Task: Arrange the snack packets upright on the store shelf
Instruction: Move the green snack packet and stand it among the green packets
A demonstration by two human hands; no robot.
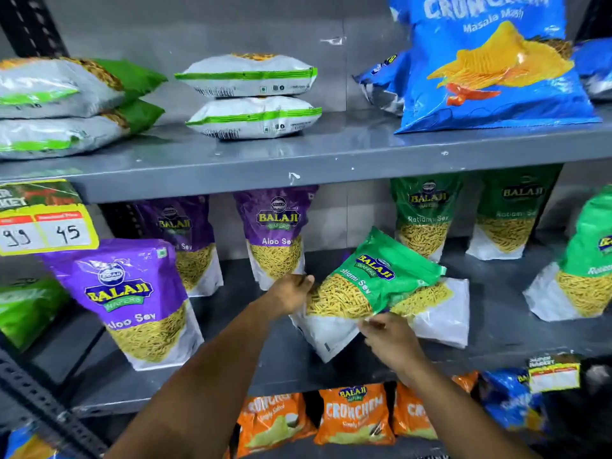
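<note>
A green Ratlami Sev packet (371, 286) is tilted over the middle shelf (251, 362), its top leaning right. My left hand (291, 293) grips its left edge. My right hand (390, 339) pinches its lower white part. Behind it lies another packet (443, 313), mostly hidden. Purple Aloo Sev packets (132, 303) (278, 233) stand upright to the left. Green Ratlami Sev packets (424, 213) (510, 210) (583, 270) stand upright at the back and right.
On the upper shelf (298, 160), white-and-green packets (251, 94) (66, 107) lie flat in stacks and a big blue Crunchem bag (490, 67) stands. Orange Crunchem bags (354, 415) fill the shelf below. A yellow price tag (46, 226) hangs at left.
</note>
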